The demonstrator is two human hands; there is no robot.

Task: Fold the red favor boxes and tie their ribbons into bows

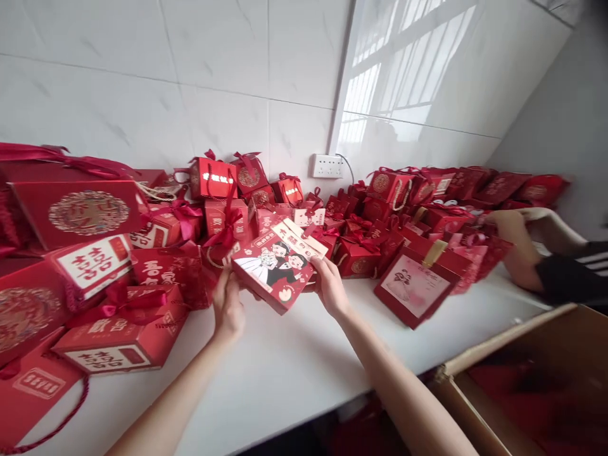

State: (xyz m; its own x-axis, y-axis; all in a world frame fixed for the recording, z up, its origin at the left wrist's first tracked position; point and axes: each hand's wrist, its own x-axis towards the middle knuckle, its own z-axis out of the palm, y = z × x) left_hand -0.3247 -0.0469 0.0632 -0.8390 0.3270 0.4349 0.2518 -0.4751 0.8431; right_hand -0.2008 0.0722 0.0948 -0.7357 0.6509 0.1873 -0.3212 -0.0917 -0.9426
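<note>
- I watch through one head-worn camera above the near edge of the white counter (294, 373), facing forward and down across it to the tiled wall (142, 82) behind.
- It sits near: my left hand (228, 310) and right hand (327, 285) hold the cartoon-print box (275, 266) at arm's length over the counter's middle.
- The frame tilts; the counter's near edge climbs rightward.

Thing: gift box (275, 269), flat, roughly square
Colour: red sides; pale top face with a cartoon bride and groom
Flap: pale strip with red characters along the far edge, slightly raised
Pose: face up, tilted, one corner lowest
Place: held just above the white bench (285, 367), left grip (228, 310) at the near-left edge, right grip (327, 285) at the right edge
</note>
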